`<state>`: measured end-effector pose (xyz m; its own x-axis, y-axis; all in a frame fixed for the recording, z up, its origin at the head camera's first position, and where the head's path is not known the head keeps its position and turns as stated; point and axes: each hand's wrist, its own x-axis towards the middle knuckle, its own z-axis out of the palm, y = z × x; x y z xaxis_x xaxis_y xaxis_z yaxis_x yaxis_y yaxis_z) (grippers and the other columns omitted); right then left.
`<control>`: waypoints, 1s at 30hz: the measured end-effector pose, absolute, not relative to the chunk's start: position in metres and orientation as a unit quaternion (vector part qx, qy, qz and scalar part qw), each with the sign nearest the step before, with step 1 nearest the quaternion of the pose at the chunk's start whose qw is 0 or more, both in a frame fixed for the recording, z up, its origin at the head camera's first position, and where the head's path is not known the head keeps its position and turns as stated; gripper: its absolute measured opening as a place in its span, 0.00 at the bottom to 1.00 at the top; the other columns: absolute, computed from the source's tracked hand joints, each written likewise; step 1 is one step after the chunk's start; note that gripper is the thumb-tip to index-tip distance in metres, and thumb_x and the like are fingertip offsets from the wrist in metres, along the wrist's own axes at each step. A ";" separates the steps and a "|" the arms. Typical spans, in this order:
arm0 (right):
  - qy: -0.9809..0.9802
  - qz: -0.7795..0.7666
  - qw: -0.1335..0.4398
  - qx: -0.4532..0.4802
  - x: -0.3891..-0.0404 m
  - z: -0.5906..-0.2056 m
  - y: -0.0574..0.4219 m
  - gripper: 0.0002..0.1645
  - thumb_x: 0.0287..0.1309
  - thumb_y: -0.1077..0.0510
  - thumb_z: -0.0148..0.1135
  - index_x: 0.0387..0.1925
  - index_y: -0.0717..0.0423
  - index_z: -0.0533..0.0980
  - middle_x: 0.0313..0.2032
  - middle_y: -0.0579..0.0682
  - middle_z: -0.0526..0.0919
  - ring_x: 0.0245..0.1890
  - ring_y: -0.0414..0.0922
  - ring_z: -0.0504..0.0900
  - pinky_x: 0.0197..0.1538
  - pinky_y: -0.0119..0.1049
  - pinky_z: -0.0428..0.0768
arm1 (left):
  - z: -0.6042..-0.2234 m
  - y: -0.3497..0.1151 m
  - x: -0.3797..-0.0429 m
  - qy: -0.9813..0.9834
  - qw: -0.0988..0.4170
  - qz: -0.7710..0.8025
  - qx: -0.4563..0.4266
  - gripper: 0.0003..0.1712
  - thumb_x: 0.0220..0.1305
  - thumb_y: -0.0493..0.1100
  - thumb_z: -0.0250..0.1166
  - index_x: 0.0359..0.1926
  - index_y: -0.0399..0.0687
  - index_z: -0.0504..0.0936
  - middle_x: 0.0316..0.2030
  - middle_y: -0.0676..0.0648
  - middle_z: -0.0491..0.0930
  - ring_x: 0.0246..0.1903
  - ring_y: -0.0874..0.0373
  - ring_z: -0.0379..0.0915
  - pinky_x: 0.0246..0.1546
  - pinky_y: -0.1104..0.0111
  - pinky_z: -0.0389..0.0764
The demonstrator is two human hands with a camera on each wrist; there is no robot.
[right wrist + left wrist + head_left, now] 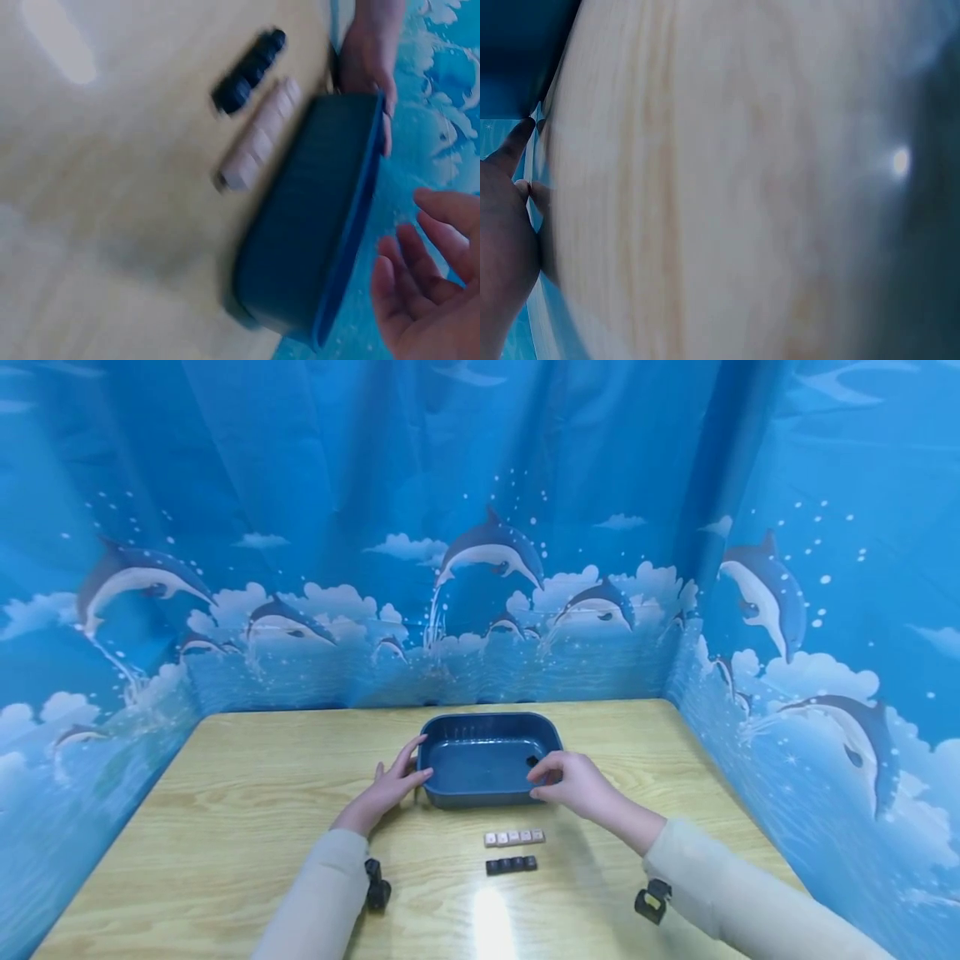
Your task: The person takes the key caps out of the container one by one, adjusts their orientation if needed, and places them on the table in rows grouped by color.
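Observation:
A dark blue basin (480,787) stands on the table, its hollow facing up. My left hand (390,787) holds it at the left end, thumb over the rim and fingers along the outside. Above the basin's right end is my right hand (573,783), fingers bent and apart, with nothing between them in the right wrist view. A small black piece (532,761), probably a keycap, shows just beyond its fingertips, within the basin's outline. In front of the basin lie a row of pale keycaps (513,837) and, nearer me, a row of black keycaps (512,865).
The wooden table (285,827) reaches back to a blue dolphin-print curtain (315,527), which also hangs along both sides. A bright glare spot lies on the tabletop near the front. Each sleeve carries a small black wrist device (652,902).

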<state>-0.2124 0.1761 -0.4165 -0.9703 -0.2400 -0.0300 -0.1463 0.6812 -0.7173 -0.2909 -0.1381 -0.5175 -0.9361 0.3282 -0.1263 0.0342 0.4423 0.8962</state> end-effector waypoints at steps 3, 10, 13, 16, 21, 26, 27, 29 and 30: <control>0.919 -0.371 0.080 -0.103 -0.226 -0.410 0.177 0.13 0.52 0.66 0.71 0.42 0.60 0.84 0.39 0.46 0.82 0.35 0.41 0.79 0.36 0.35 0.82 | -0.517 -0.138 -0.290 0.839 0.140 0.515 0.109 0.42 0.71 0.58 0.56 0.77 0.63 0.45 0.69 0.35 0.61 0.71 0.40 0.49 0.64 0.46 0.11; 0.928 -0.316 0.140 -0.138 -0.255 -0.394 0.178 0.15 0.53 0.65 0.71 0.44 0.61 0.83 0.40 0.48 0.84 0.39 0.43 0.81 0.40 0.37 0.83 | -0.517 -0.138 -0.290 0.839 0.139 0.515 0.107 0.44 0.69 0.61 0.57 0.77 0.63 0.46 0.69 0.36 0.61 0.72 0.41 0.48 0.64 0.47 0.11; 0.928 -0.289 0.163 -0.172 -0.267 -0.391 0.179 0.16 0.53 0.66 0.70 0.45 0.62 0.82 0.41 0.51 0.84 0.39 0.43 0.81 0.40 0.37 0.83 | -0.516 -0.138 -0.291 0.838 0.140 0.516 0.107 0.43 0.69 0.60 0.57 0.77 0.63 0.46 0.70 0.35 0.60 0.72 0.41 0.48 0.64 0.47 0.11; 0.926 -0.253 0.179 -0.217 -0.278 -0.391 0.180 0.17 0.52 0.68 0.70 0.46 0.62 0.82 0.43 0.52 0.84 0.37 0.42 0.81 0.38 0.35 0.83 | -0.516 -0.138 -0.291 0.837 0.140 0.517 0.108 0.43 0.70 0.58 0.57 0.77 0.63 0.46 0.70 0.35 0.60 0.71 0.40 0.47 0.64 0.47 0.11; 0.923 -0.180 0.209 -0.270 -0.295 -0.387 0.175 0.18 0.51 0.70 0.69 0.46 0.61 0.83 0.43 0.49 0.85 0.36 0.40 0.81 0.36 0.34 0.82 | -0.516 -0.140 -0.291 0.839 0.136 0.516 0.109 0.42 0.71 0.56 0.57 0.77 0.63 0.46 0.69 0.35 0.61 0.71 0.39 0.48 0.64 0.47 0.11; 0.919 -0.123 0.249 -0.279 -0.310 -0.387 0.169 0.20 0.50 0.71 0.69 0.47 0.58 0.83 0.43 0.46 0.84 0.42 0.44 0.81 0.39 0.35 0.83 | -0.517 -0.140 -0.291 0.839 0.133 0.516 0.107 0.41 0.71 0.54 0.57 0.77 0.63 0.46 0.69 0.35 0.62 0.71 0.39 0.47 0.64 0.47 0.11; 0.918 -0.114 0.259 -0.278 -0.312 -0.388 0.168 0.21 0.50 0.71 0.70 0.48 0.58 0.82 0.44 0.46 0.84 0.44 0.45 0.81 0.41 0.35 0.83 | -0.517 -0.139 -0.291 0.839 0.133 0.516 0.107 0.41 0.71 0.54 0.57 0.77 0.63 0.47 0.69 0.35 0.62 0.72 0.38 0.45 0.64 0.46 0.11; 0.917 -0.099 0.278 -0.269 -0.317 -0.391 0.167 0.23 0.49 0.71 0.70 0.49 0.55 0.82 0.44 0.44 0.83 0.46 0.45 0.81 0.42 0.36 0.83 | -0.517 -0.139 -0.290 0.839 0.134 0.516 0.104 0.41 0.71 0.54 0.57 0.77 0.64 0.47 0.69 0.35 0.62 0.72 0.38 0.43 0.64 0.46 0.11; 0.916 -0.094 0.287 -0.265 -0.319 -0.392 0.167 0.23 0.48 0.71 0.70 0.49 0.55 0.82 0.45 0.44 0.83 0.47 0.45 0.80 0.43 0.37 0.83 | -0.517 -0.138 -0.289 0.840 0.134 0.515 0.103 0.40 0.71 0.54 0.57 0.77 0.64 0.47 0.69 0.35 0.62 0.72 0.37 0.42 0.64 0.46 0.12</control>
